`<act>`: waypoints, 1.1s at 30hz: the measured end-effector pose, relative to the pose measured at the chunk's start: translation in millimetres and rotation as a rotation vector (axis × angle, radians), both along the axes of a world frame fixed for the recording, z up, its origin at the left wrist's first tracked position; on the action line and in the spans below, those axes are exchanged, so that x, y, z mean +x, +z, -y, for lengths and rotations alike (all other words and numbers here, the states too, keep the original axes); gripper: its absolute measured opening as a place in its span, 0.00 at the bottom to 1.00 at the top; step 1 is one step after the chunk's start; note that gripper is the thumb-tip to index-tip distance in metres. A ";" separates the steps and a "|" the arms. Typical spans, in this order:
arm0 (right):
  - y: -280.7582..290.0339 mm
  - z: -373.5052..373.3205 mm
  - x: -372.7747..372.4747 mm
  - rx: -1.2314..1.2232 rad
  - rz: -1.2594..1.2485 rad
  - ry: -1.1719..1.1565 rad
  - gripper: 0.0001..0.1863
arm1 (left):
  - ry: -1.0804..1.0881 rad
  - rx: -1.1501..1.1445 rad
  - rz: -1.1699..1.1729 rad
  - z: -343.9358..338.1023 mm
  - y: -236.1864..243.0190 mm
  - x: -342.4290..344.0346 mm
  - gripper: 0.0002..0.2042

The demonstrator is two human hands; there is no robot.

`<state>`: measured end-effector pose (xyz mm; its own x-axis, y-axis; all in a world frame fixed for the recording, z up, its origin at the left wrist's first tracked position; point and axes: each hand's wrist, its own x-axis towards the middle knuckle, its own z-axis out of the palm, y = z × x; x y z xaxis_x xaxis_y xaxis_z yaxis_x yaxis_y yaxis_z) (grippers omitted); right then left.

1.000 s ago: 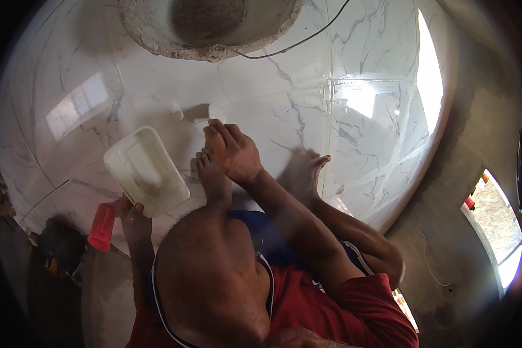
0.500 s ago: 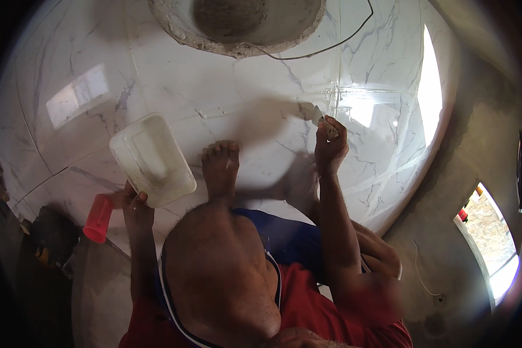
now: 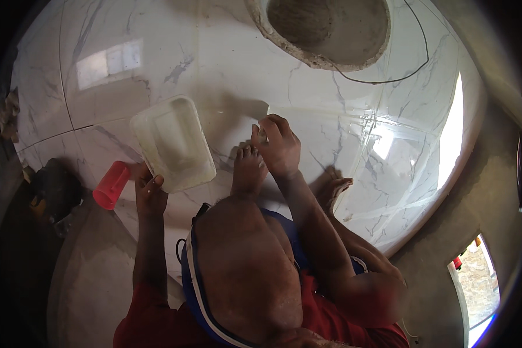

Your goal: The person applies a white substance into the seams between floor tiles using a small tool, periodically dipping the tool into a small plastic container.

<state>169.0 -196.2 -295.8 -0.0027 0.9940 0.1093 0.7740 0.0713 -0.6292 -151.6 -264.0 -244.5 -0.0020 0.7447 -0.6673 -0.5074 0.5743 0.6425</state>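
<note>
My left hand [image 3: 152,194] grips the lower edge of a white plastic tray [image 3: 174,142] that has a pale, wet-looking film inside. Just left of that hand, a red plastic cup [image 3: 111,184] lies tilted on the marble-patterned tile floor [image 3: 307,98]. Fingers of my right hand [image 3: 277,145] are curled round a small pale tool [image 3: 263,134], largely hidden by the hand, over the tiles to the right of the tray. My bare left foot [image 3: 246,180] is just below that hand, and my other foot [image 3: 336,194] rests further right.
A cement-crusted bucket [image 3: 330,35] with a wire handle stands at the top. A dark bundle [image 3: 55,191] lies at the left. Bare concrete [image 3: 435,226] borders the tiles at the right, with a bright opening [image 3: 475,290] at lower right.
My right hand went right, then came back left toward the middle. The view has shifted, so the bucket sits further right in it. My left hand still holds the tray.
</note>
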 end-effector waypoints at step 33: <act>5.7 -16.0 -32.3 0.031 0.172 0.688 0.20 | 0.165 0.002 -0.024 39.5 7.0 -5.9 0.38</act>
